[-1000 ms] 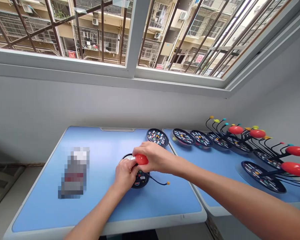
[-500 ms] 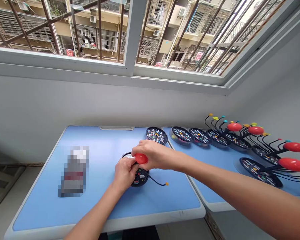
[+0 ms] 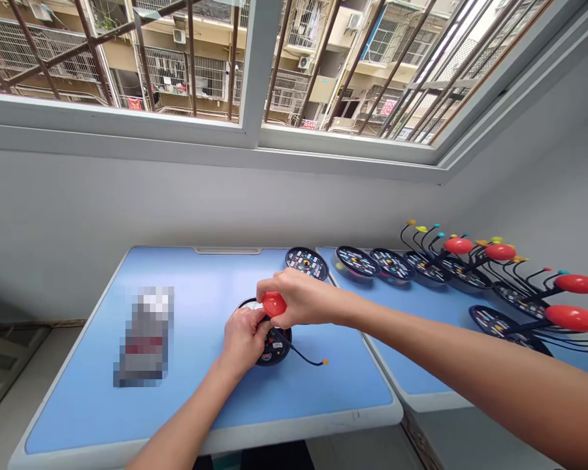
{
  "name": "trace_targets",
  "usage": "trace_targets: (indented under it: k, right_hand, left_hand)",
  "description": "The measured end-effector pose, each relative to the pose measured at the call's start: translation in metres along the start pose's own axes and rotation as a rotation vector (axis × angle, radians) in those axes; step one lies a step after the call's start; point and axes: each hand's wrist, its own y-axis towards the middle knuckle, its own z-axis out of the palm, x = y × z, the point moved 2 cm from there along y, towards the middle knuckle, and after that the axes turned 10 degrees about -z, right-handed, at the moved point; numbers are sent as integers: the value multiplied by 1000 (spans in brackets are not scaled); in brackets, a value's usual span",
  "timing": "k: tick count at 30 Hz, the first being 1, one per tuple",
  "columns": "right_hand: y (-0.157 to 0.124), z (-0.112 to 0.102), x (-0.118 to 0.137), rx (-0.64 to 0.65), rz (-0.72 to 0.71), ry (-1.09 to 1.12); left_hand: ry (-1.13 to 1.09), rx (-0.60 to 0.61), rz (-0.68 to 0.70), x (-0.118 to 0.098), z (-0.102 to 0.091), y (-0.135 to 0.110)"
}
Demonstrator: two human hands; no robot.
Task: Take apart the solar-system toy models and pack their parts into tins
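A round black disc base (image 3: 274, 356) printed with small coloured pictures lies on the blue table. Over it, my right hand (image 3: 293, 297) has its fingers closed around a red dome-shaped piece (image 3: 274, 304), whose rim shows. Just below and to the left, my left hand (image 3: 244, 334) is closed at the middle of the base, its fingers pinched around what seems to be the dark upright stem under the red piece; most of that stem is hidden. From the base a thin black curved wire (image 3: 301, 354) reaches right, ending in a small orange ball (image 3: 325, 361).
Behind my right hand lies another black disc (image 3: 307, 263). Along the right-hand table stand several similar discs (image 3: 357, 262), some bearing red domes (image 3: 573, 318) and wires with coloured balls. A pixelated item (image 3: 144, 336) lies at left. The window wall (image 3: 176, 196) borders the back.
The red piece has tilted and shifted slightly up and left in my right hand, so its rim now shows. My left hand stays nearly in place at the base.
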Motion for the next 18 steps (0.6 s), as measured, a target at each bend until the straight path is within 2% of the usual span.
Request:
trace_targets:
  k: [2,5,7,10,15,18]
  right_hand:
    - [0,-1,2,27,8,-70]
    - [2,0,6,102,-89,-201]
    - [4,2,6,166,-93,-240]
    - [8,6,4,193,-64,-241]
    - [8,8,4,177,-206,-211]
    - [6,6,4,212,-172,-196]
  left_hand:
    - [8,-4,-4,0,1,0]
    - [2,2,4,-2,1,-1]
    - [-2,2,8,-2,1,-2]
    - [0,-3,6,-3,-1,-3]
    - [4,12,6,-2,-2,-4]
    - [23,11,3,0,-1,-4]
